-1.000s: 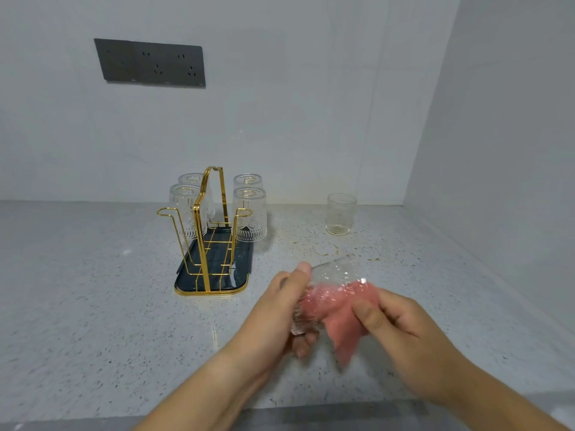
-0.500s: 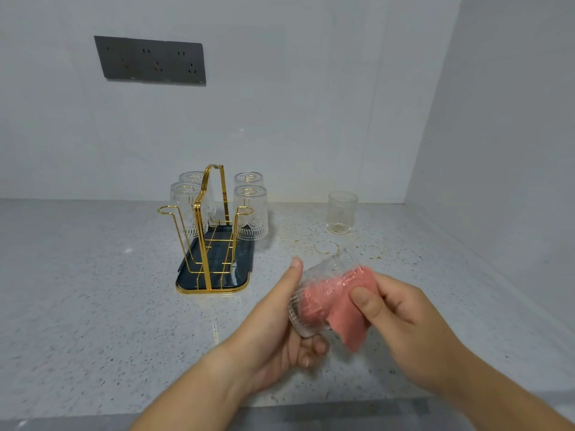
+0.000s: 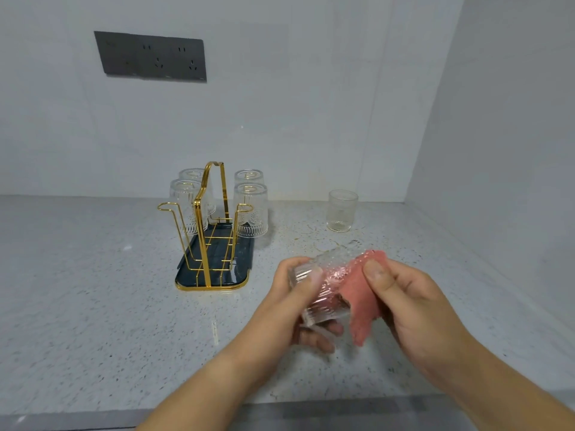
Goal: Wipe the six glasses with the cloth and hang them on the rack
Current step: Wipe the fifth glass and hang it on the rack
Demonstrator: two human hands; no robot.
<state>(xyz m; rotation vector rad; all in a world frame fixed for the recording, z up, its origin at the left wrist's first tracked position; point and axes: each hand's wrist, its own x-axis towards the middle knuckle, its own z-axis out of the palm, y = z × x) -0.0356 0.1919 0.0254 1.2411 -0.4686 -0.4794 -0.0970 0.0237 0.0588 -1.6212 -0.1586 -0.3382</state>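
- The left hand [image 3: 280,306] curls round a ribbed glass [image 3: 333,293], thumb on the upper wall and fingers beneath, and tips it on its side with the mouth toward the right hand, so the inside is open to the wipe.
- The right hand [image 3: 410,306] pinches the pink cloth [image 3: 361,306] between thumb and fingers. Part of the cloth shows pink through the glass wall, so it seems pushed inside, and a loose tail hangs below.
- This glass is held in the air above the front right part of the countertop [image 3: 93,290], touching nothing but hand and cloth.
- The gold wire rack [image 3: 203,244] stands on its dark tray [image 3: 242,269] near the back edge, about the middle. Four glasses [image 3: 250,209] hang on it mouth down, so they can drain.
- The two front hooks [image 3: 244,207] are bare, likely kept for this glass and one more.
- The last glass [image 3: 341,211] stands upright toward the back right corner, well apart from the rack, apparently not yet wiped.
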